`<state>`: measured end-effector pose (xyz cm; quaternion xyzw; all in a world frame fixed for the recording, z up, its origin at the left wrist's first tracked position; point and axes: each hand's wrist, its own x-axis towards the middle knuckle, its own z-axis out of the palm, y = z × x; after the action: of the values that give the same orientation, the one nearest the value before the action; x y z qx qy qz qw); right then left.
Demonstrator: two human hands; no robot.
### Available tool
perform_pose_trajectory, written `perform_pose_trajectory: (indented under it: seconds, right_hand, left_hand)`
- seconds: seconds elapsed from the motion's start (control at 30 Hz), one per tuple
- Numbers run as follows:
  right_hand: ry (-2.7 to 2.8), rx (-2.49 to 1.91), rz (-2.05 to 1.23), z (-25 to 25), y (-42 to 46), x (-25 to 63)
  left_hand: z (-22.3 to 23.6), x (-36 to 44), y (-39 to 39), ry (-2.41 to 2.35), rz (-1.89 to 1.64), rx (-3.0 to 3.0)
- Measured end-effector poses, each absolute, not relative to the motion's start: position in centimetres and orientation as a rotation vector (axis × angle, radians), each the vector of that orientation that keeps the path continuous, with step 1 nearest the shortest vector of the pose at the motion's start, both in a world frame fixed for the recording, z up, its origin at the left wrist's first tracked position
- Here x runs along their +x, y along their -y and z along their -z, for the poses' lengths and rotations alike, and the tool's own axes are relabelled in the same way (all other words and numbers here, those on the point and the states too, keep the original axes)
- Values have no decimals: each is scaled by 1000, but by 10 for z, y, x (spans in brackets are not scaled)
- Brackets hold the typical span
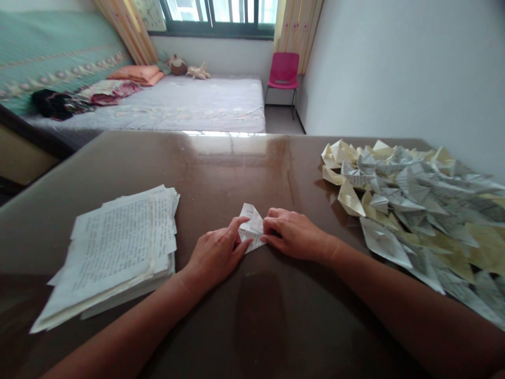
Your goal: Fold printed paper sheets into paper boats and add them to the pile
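Observation:
A small folded sheet of printed paper (251, 225) lies on the brown table between my two hands. My left hand (219, 251) grips its left side, with the index finger on top and the thumb at the lower edge. On the other side, my right hand (294, 231) pinches the paper's right edge between curled fingers and thumb. The fingers hide part of the folds. To the left rests a stack of printed sheets (114, 247), and a large heap of folded paper boats (406, 195) covers the table's right side.
The glossy brown table (221, 173) reflects the window. Beyond its far edge stands a bed (209, 102) with an orange pillow (136, 73), clothes and soft toys. A pink chair (283, 71) is in the corner by the white wall (394, 68).

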<state>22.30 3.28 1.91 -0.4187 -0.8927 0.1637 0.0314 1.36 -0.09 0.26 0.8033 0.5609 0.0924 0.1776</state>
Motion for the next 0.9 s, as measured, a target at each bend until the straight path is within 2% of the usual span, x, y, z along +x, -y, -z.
perform_pose_trajectory:
  seconds: [0.4, 0.9]
  right_hand:
    - [2608, -1279, -683, -14, -41, 227]
    - [2407, -1264, -670, 4, -44, 223]
  left_hand:
    - [5, 12, 1, -1552, -281, 2371]
    - [5, 16, 0, -1442, -319, 2460]
